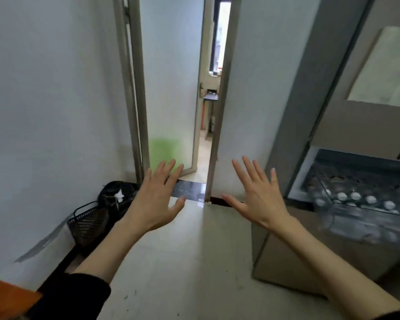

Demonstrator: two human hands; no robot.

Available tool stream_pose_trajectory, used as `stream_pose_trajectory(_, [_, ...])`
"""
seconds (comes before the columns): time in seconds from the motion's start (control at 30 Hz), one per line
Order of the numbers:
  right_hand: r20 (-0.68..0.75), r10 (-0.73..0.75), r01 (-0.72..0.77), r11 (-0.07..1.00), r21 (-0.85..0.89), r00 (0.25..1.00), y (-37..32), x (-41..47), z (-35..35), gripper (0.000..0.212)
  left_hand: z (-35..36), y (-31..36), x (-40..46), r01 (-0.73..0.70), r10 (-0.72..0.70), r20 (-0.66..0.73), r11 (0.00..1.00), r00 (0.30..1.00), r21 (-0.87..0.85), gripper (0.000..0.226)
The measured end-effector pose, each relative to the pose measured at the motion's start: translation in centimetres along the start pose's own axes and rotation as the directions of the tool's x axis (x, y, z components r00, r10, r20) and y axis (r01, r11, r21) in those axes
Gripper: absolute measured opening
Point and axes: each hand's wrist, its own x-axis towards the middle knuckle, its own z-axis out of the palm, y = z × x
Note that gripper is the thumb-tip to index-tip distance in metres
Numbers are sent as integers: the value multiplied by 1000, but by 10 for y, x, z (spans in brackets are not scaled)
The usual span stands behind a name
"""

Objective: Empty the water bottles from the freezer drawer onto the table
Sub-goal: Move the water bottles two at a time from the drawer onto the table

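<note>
Holding both arms out over the pale glossy floor, our left hand (pixel 156 197) and right hand (pixel 258 196) are spread flat, fingers apart, gripping nothing. At far right the freezer drawer (pixel 365 218) stands pulled out, clear plastic, blurred, with rows of white-capped water bottles (pixel 356 199) inside. We judge unloading barely begun; no table visible.

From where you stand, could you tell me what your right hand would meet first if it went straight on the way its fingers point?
Probably the white wall beside the doorway; the right hand holds nothing, and depth is unclear.
</note>
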Motion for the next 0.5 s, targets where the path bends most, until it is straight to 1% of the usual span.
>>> stream_pose_trajectory(0.1, [-5,115,-115,993,-29,993,69,-15,-1,89,31,55,52,-115,116,16,993,993,-32,77])
stream_pose_trajectory(0.23, [16,247,-245,967,-75,969,152,-27,5,89,82,116,113,-243,248,60,967,967,-72,79])
stream_pose_trajectory(0.4, [21,375,-369,919,-139,927,257,-22,25,79,148,185,200,-330,341,69,934,937,-138,81])
stream_pose_trajectory(0.5, [50,452,-438,883,-169,891,317,-20,34,84,188,223,249,-387,403,91,909,911,-157,80])
